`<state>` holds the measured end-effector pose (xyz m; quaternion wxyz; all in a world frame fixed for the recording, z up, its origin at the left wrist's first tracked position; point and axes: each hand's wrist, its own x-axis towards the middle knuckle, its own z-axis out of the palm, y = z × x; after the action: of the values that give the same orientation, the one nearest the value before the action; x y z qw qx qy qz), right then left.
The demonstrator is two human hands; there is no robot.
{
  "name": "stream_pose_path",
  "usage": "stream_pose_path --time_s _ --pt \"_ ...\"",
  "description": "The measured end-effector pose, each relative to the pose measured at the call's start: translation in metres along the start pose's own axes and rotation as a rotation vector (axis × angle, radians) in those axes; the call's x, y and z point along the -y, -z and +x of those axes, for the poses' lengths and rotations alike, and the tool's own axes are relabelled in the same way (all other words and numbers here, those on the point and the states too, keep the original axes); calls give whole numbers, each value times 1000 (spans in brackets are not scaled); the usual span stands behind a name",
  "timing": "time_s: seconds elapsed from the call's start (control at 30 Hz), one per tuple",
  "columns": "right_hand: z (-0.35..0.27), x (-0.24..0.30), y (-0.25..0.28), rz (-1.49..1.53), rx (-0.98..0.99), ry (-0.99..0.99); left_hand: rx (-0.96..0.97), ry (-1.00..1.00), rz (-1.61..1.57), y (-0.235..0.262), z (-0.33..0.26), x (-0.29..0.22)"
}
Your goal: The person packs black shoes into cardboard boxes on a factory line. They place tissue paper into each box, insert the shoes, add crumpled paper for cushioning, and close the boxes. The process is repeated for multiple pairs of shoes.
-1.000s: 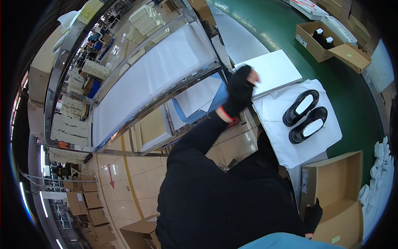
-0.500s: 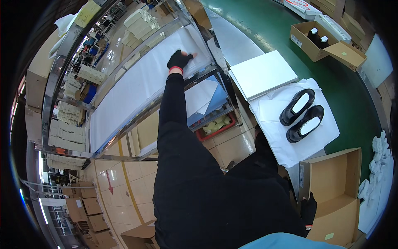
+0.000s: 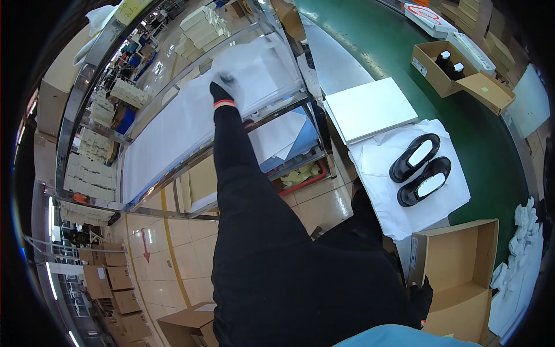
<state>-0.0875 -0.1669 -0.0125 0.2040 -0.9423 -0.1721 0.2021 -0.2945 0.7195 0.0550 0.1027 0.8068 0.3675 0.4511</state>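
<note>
We find the white paper (image 3: pixel 167 136) under our left hand (image 3: pixel 222 91), whose blurred fingers meet a pale, smeared sheet; we cannot tell their opening or grip. Our right hand (image 3: pixel 421 296) sits against the open cardboard box (image 3: pixel 457 263), its fingers partly hidden, their hold unclear. Ahead of those fingers, on the green desk (image 3: pixel 491 173), white inserts cover the insides of two black shoes (image 3: pixel 413 192).

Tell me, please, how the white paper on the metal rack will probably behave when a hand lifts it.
The white paper should be floppy, because it bulges unevenly near the left hand. It seems likely to crease, since the similar-looking white sheet beneath the black shoes shows wrinkles.
</note>
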Motion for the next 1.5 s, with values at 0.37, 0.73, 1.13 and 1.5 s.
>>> stream_pose_path --time_s 0.37,0.73,1.13,1.5 --pt "-7 15 4 131 27 -41 198 555 -475 28 29 -118" --pt "-13 25 5 74 30 -33 180 -222 297 40 31 -102" --pt "10 96 104 1150 180 252 882 -613 -1055 -94 -201 -469" --pt "6 74 90 614 -194 186 1282 -776 -1447 -52 -270 -583"
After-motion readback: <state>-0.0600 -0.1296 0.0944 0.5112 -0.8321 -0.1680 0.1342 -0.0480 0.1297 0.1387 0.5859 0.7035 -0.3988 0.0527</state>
